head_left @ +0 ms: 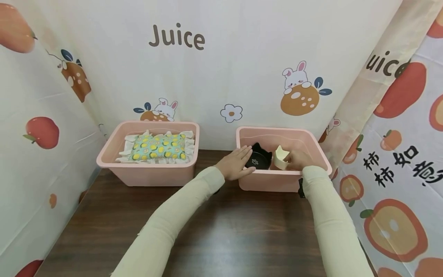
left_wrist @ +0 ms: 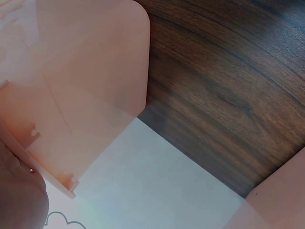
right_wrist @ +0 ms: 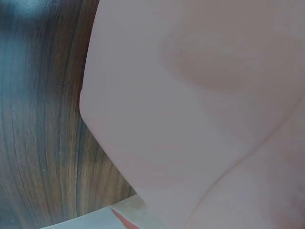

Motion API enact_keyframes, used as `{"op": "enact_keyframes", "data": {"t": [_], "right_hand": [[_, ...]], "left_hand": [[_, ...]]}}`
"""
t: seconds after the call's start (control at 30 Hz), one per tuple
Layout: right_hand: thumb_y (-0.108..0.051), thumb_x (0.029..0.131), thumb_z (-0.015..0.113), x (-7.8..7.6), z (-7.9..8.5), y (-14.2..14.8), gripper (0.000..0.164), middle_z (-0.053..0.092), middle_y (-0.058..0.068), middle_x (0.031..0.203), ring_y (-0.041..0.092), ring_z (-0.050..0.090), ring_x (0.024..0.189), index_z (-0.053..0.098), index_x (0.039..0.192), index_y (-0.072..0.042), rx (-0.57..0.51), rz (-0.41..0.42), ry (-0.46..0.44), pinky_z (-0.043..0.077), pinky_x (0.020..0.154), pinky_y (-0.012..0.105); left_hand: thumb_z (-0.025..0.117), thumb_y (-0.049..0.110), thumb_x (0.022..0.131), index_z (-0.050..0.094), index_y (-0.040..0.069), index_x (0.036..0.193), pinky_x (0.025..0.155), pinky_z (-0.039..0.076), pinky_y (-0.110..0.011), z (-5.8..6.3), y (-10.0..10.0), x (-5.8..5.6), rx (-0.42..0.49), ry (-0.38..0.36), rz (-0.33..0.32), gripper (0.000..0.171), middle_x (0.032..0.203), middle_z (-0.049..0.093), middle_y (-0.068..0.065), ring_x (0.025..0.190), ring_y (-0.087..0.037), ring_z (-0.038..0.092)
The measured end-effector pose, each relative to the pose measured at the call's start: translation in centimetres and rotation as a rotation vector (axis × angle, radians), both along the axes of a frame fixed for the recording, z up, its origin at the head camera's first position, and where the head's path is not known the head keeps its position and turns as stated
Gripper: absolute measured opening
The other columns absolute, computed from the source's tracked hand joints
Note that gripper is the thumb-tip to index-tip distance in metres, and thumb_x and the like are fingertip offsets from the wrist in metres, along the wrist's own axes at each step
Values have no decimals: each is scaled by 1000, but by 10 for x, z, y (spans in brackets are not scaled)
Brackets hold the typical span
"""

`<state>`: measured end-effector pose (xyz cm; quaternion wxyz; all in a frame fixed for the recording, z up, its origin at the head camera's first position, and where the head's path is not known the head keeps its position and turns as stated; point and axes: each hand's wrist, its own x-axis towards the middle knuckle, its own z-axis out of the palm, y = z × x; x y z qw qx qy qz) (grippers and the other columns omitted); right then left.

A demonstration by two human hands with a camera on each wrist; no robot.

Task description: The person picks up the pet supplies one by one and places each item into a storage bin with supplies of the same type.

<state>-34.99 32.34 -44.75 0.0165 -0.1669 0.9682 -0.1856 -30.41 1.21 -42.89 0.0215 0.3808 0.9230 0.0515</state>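
In the head view, my right hand [head_left: 299, 160] reaches into the right pink bin [head_left: 271, 179] and grips a cream bowl [head_left: 279, 158] with pointed cat-ear edges. Beside that bowl, to its left, a black cat-ear bowl [head_left: 259, 157] with a paw print leans tilted in the same bin. My left hand [head_left: 236, 162] rests on the bin's left front corner, fingers straight, the fingertips near the black bowl. In the left wrist view, part of the left hand [left_wrist: 21, 191] shows at the rim. The right wrist view has only the bin's outer wall [right_wrist: 167, 119], not the fingers.
A second pink bin [head_left: 155, 175] stands to the left, holding a green lemon-print cushion [head_left: 159, 147] with white ruffles. Both bins sit on a dark wooden table [head_left: 221, 231]. Printed cloth [head_left: 214, 77] hangs close behind them and along both sides.
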Motion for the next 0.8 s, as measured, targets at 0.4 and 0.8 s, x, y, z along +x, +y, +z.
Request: {"op": "enact_keyframes", "data": {"t": [0.4,0.8], "right_hand": [[2,62,75,3,3,-1,29,72,18,88,21,65,70,74,91,8,27,75,-129,53,58,33],[4,65,73,1,7,-6,29,71,20,93,26,64,76,73,93,9,58,72,-182,54,64,35]], "left_hand": [[25,59,99,15,6,153,119,5,-30,-1,1,-1,9,0,3,77,161,8,-7,148,-20,4],[25,59,99,13,8,154,119,4,-30,-1,0,-1,11,-17,17,76,162,6,-5,148,-20,2]]}}
